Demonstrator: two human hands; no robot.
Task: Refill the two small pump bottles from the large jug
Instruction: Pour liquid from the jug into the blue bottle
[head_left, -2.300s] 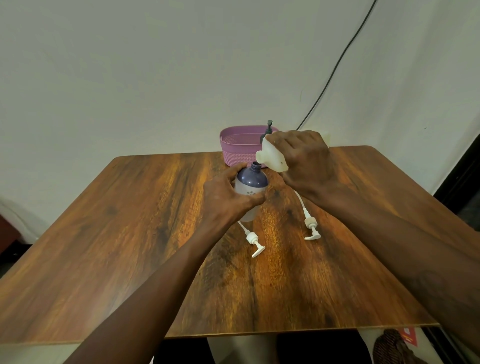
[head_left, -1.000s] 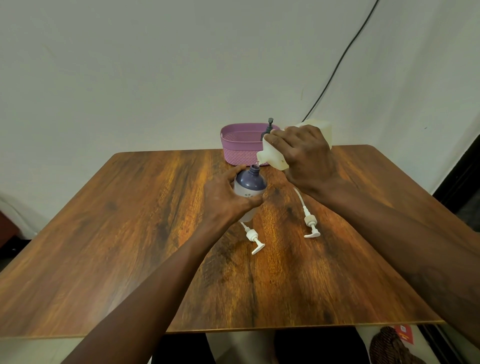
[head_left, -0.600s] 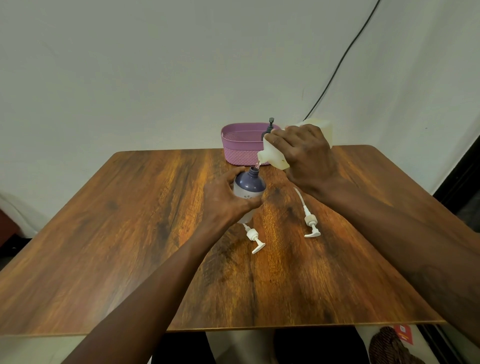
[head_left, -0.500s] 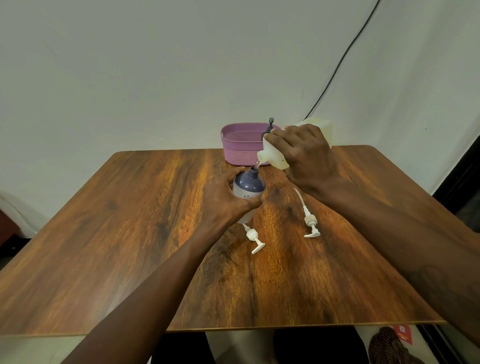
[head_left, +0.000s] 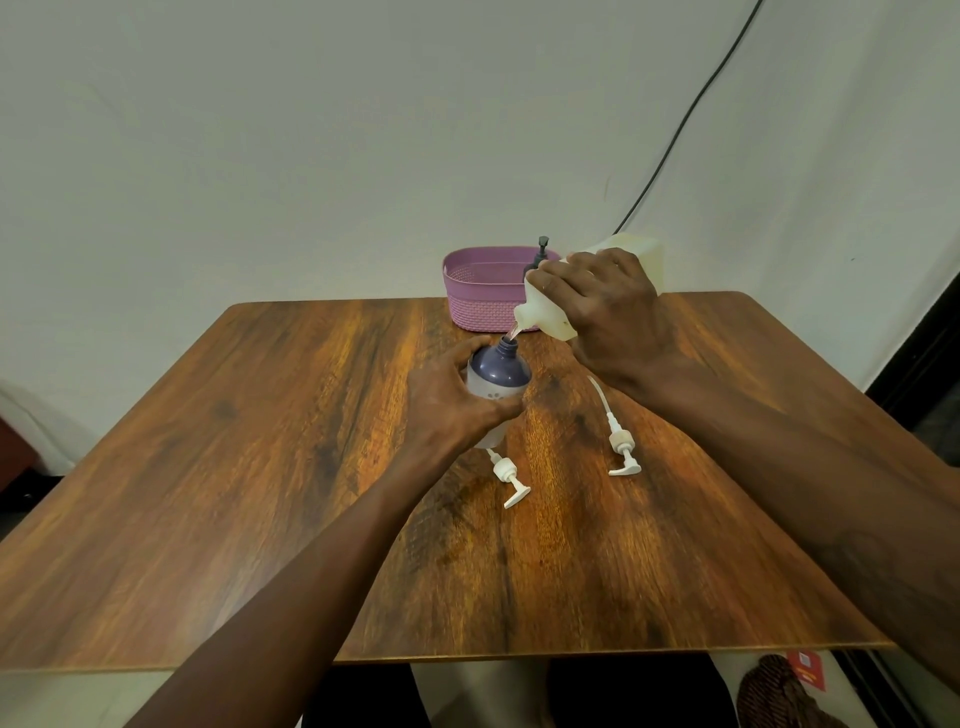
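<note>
Purple-topped bottle (head_left: 497, 378) uncapped, upright, wrapped by left hand (head_left: 451, 402); cream jug (head_left: 550, 312) tilted over it, gripped by right hand (head_left: 608, 312).

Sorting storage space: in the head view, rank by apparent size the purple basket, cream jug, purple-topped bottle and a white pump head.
1. Purple woven basket
2. Cream plastic jug, partly hidden by the right hand; ranking against the basket unsure
3. Purple-topped bottle
4. White pump head

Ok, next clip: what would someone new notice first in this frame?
Mid-table, the right hand tips the cream jug so that a thin stream runs into the open purple-topped bottle, which the left hand grips. Two white pump heads lie loose on the wood just in front, and a pink basket sits at the far edge.
</note>
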